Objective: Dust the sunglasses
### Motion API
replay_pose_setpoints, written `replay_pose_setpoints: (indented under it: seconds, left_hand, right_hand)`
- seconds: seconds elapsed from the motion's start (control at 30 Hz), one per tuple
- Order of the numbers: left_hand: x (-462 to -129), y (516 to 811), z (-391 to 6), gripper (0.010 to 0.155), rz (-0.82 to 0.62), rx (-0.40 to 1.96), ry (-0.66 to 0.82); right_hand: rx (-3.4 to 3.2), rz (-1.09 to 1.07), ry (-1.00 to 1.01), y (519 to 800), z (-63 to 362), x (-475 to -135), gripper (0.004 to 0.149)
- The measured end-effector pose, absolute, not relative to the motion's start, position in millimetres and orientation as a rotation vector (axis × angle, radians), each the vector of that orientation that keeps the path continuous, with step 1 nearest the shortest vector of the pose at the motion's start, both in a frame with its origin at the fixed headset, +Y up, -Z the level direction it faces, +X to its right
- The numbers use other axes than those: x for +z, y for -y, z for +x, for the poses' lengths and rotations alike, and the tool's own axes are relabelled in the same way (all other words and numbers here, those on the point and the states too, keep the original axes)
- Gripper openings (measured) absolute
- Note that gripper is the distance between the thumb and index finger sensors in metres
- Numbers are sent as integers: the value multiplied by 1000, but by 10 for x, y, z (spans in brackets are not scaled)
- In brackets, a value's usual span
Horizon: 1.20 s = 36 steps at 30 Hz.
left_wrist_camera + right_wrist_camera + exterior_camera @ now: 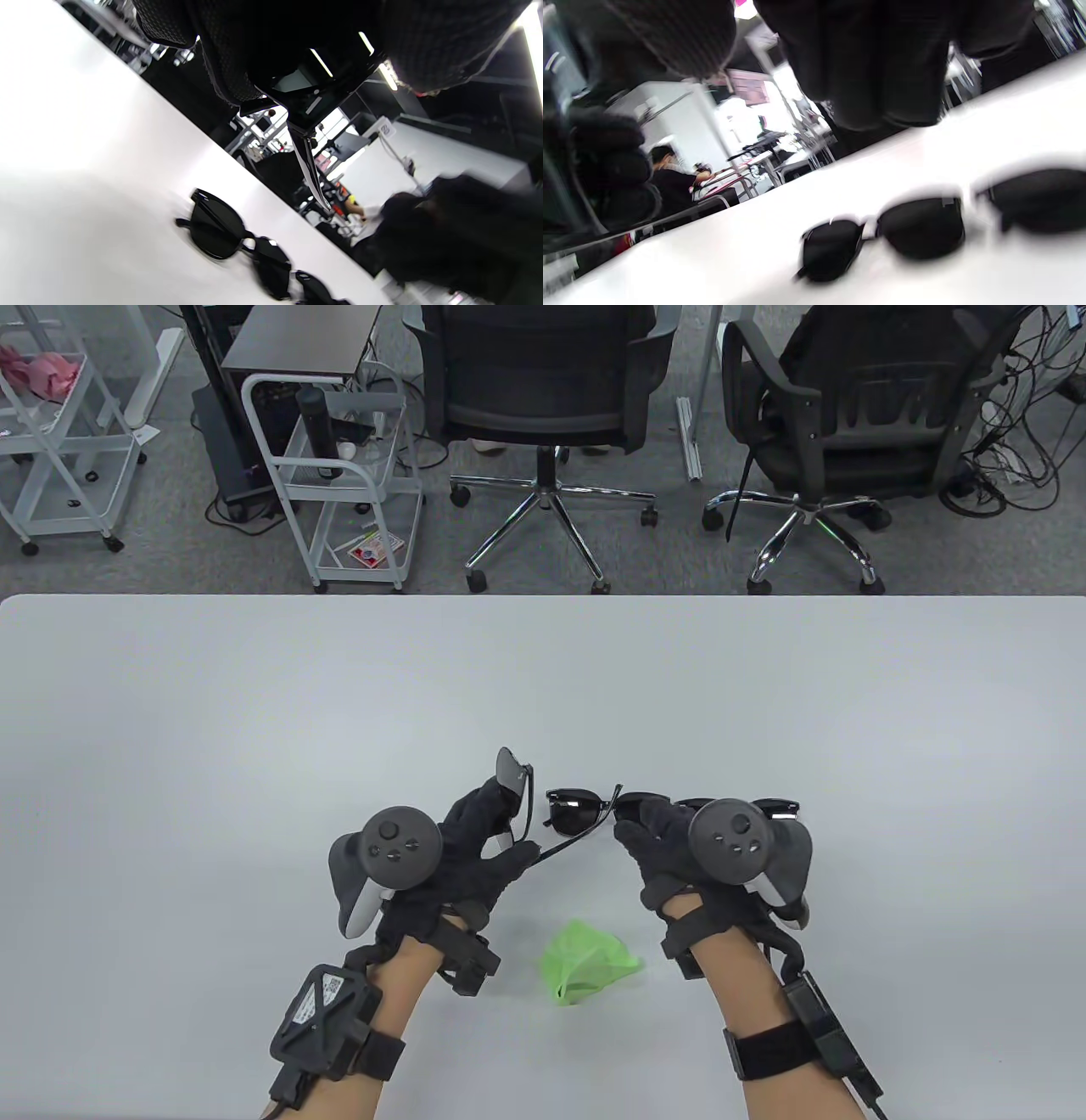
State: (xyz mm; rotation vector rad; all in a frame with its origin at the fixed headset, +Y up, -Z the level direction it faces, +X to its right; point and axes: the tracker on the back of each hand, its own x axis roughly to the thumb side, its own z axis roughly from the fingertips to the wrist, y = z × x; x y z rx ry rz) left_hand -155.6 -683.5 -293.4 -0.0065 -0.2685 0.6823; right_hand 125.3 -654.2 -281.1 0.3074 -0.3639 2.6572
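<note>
My left hand (501, 831) grips a pair of black sunglasses (515, 772) and holds it raised and tilted, one temple arm sticking out towards the right hand. In the left wrist view my fingers (237, 63) hold its frame (303, 106). My right hand (642, 824) hovers with its fingers spread beside that temple's tip and holds nothing that I can see. A second black pair (577, 808) lies on the table between my hands, and also shows in the left wrist view (220, 231) and right wrist view (886, 235). A crumpled green cloth (587, 959) lies near the front edge between my wrists.
A third dark pair (782, 808) lies partly hidden behind my right hand, and shows in the right wrist view (1039, 199). The grey table (254, 712) stretches to the far edge. Two office chairs (543, 407) and a white cart (339, 483) stand beyond it.
</note>
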Motion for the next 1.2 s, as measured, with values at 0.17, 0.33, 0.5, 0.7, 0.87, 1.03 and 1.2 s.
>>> replay_pose_setpoints:
  seconds: [0.17, 0.33, 0.5, 0.7, 0.87, 1.03, 1.2]
  left_hand:
    - [-2887, 6856, -1388, 83, -34, 607, 336]
    - [-2845, 6888, -1261, 83, -105, 599, 401]
    - [-2847, 6909, -1254, 82, -123, 584, 407]
    - [-2854, 6904, -1270, 82, -123, 602, 403]
    - [-2857, 6900, -1303, 80, -130, 573, 404]
    - [-2875, 6933, -1300, 79, -182, 517, 413]
    - [-2890, 6930, -1295, 78, -209, 521, 426]
  right_hand:
    - [2349, 439, 304, 6538, 1001, -2745, 57]
    - [2312, 517, 221, 6642, 993, -2783, 53]
    - [2272, 516, 170, 6670, 1016, -2814, 43]
    - [2404, 487, 325, 6561, 1069, -2770, 42]
    - [2540, 431, 489, 6491, 1187, -2755, 42]
    - [2593, 407, 593, 6487, 1301, -2769, 43]
    - [2625, 435, 686, 6456, 1299, -2749, 42]
